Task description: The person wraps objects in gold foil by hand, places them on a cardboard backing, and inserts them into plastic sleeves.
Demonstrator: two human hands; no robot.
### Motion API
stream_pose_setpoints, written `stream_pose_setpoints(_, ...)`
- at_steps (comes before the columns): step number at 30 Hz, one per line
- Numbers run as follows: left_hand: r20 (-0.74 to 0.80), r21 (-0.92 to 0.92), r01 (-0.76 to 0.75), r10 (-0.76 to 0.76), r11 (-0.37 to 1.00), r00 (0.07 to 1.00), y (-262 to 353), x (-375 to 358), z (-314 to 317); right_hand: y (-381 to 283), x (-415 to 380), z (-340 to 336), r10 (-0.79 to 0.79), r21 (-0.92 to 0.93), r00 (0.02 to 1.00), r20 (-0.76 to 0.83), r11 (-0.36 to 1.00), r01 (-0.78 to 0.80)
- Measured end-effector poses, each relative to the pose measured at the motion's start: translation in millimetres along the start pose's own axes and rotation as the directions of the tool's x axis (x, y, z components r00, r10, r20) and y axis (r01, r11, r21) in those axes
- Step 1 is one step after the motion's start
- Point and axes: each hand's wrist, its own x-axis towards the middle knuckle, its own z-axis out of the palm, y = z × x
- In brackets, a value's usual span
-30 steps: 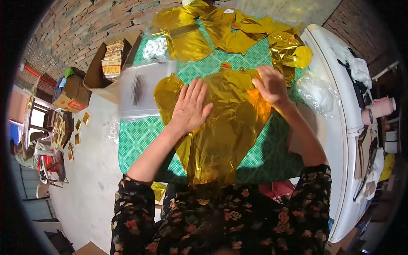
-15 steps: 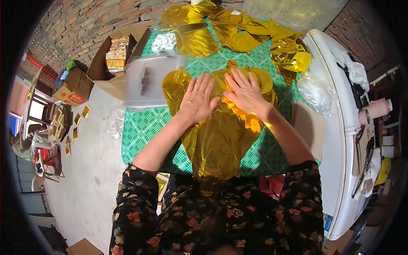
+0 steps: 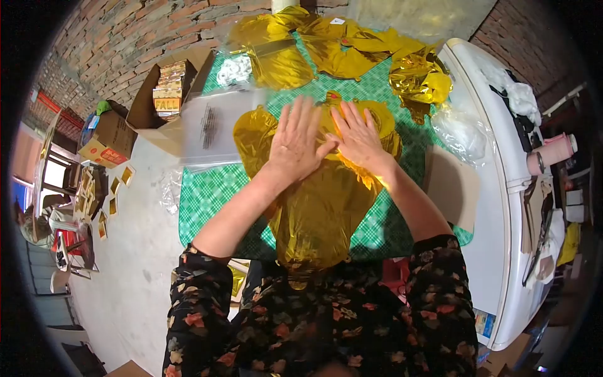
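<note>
A flat gold foil balloon (image 3: 323,213) lies on the green checked tablecloth (image 3: 207,213), its narrow end hanging over the front edge toward me. My left hand (image 3: 294,141) is over its upper left part, palm down, fingers stretched and slightly blurred. Flat on the upper right part rests my right hand (image 3: 359,135), fingers out, its thumb close to the left thumb. Bright orange-gold light shows on the foil along the right hand's edge. Neither hand grips anything.
More gold foil balloons (image 3: 345,56) lie along the table's back. Clear plastic bags (image 3: 217,129) are at the left, a cardboard sheet (image 3: 451,188) and a clear bag (image 3: 461,135) at the right. An open carton (image 3: 147,116) stands left, a white fridge-like cabinet (image 3: 483,251) right. Someone (image 3: 41,223) sits far left.
My hands have drawn closer together, the thumbs now nearly meeting. The right hand has slid left over the foil. The whole view has shifted slightly.
</note>
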Motion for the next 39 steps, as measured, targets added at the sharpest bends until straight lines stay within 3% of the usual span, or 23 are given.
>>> stream_pose_setpoints(2, -0.056, -0.091, -0.008, 0.003, 0.996, 0.998, 11.1, 9.6, 5.2, 0.7, 1.5, -1.0, 0.005, -0.135, 0.999, 0.037, 0.991, 0.0)
stream_pose_setpoints(5, -0.072, -0.135, -0.013, 0.004, 0.991, 0.997, 19.0, 16.7, 32.7, 1.3, -1.9, -2.2, -0.029, 0.02, 0.999, -0.034, 0.999, 0.029)
stream_pose_setpoints(9, 0.003, -0.227, 0.079, -0.08, 0.971, 0.997, 15.8, 13.7, 55.2, 4.4, 2.1, 8.4, -0.022, 0.009, 0.998, -0.055, 1.0, 0.023)
stream_pose_setpoints(17, -0.002, -0.267, 0.102, -0.106, 0.958, 0.994, 18.8, 6.0, 57.1, 6.5, 2.3, 9.7, -0.041, 0.014, 0.995, -0.087, 0.999, 0.042)
stream_pose_setpoints(20, 0.067, -0.171, 0.098, -0.087, 0.98, 0.994, 18.0, 7.7, 54.8, 27.1, 0.0, 0.1, 0.019, 0.006, 0.998, -0.067, 1.0, -0.019)
stream_pose_setpoints(23, 0.138, -0.101, 0.104, -0.09, 0.989, 0.986, 21.9, 10.4, 45.3, 85.2, -6.1, 15.9, 0.068, -0.209, 0.944, -0.322, 0.968, -0.141)
stream_pose_setpoints(26, 0.159, -0.105, 0.123, -0.105, 0.987, 0.982, 24.4, 9.7, 42.8, 117.8, -16.1, 7.2, -0.095, -0.421, 0.799, -0.594, 0.883, -0.208)
stream_pose_setpoints(29, 0.184, -0.114, 0.14, -0.118, 0.984, 0.976, 24.9, 10.9, 41.2, 122.6, -15.7, 3.6, 0.047, -0.311, 0.854, -0.518, 0.92, -0.239)
stream_pose_setpoints(32, 0.208, -0.127, 0.155, -0.127, 0.98, 0.97, 25.8, 11.8, 39.2, 119.5, -6.0, 6.3, 0.086, -0.216, 0.839, -0.538, 0.948, -0.236)
stream_pose_setpoints(35, 0.208, -0.126, 0.157, -0.129, 0.979, 0.969, 25.2, 11.4, 40.8, 114.1, 18.4, -10.6, 0.447, -0.028, 0.881, -0.159, 0.889, -0.456)
stream_pose_setpoints(39, 0.205, -0.136, 0.161, -0.131, 0.977, 0.97, 25.1, 11.1, 43.5, 103.7, 32.5, -44.6, 0.442, -0.016, 0.897, -0.012, 0.897, -0.443)
